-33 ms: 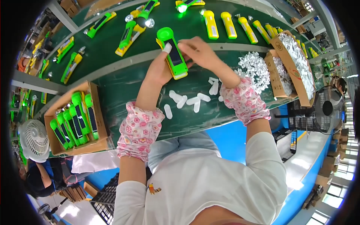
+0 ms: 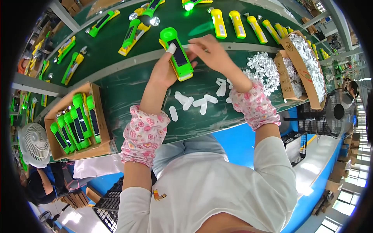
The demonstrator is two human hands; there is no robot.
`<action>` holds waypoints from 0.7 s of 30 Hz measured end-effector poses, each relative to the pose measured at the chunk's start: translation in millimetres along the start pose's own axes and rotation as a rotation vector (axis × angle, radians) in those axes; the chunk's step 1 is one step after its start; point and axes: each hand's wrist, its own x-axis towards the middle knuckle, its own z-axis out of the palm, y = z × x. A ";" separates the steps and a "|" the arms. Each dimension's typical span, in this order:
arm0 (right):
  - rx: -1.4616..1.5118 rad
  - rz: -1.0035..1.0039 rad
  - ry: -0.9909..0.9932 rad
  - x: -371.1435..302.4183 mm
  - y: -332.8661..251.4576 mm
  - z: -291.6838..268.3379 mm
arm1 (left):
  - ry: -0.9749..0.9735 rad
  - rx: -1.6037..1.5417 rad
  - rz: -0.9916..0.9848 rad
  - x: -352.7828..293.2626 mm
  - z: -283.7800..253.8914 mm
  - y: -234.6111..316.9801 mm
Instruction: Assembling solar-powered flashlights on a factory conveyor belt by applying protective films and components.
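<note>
My left hand (image 2: 165, 68) is closed around a flashlight body (image 2: 179, 55), green in front with a dark panel and a yellow back. Its thumb, wrapped in white, presses on the panel's upper left edge. Just right of the flashlight, my right hand (image 2: 211, 52) is slightly blurred, with its fingers apart and nothing visible in them. Several white oblong strips (image 2: 200, 103) lie on the green table below my hands. To the right sits a heap of small white pieces (image 2: 263, 72).
Beyond the grey rail, yellow flashlight bodies (image 2: 237, 24) and green-and-yellow ones (image 2: 130, 35) lie on a green belt (image 2: 178, 15). A carton (image 2: 101, 116) of green flashlights stands at left, beside a white fan (image 2: 35, 143). Cartons (image 2: 289, 83) of small white pieces stand at right.
My right hand has drawn slightly right, away from the flashlight. The flashlight in my left hand has shifted a little left, and a green glow now shows on the belt.
</note>
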 end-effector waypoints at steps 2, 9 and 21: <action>-0.375 -0.243 -0.053 -19.7 13.0 -18.4 | 0.052 0.048 0.099 -4.0 -12.7 1.4; -0.634 -0.069 -0.351 -112.3 6.8 -10.9 | -0.031 -0.108 0.151 -16.8 -22.3 2.7; -0.294 -0.137 0.054 -73.0 -22.2 -4.4 | -0.091 -0.162 0.133 -21.6 -35.9 -1.7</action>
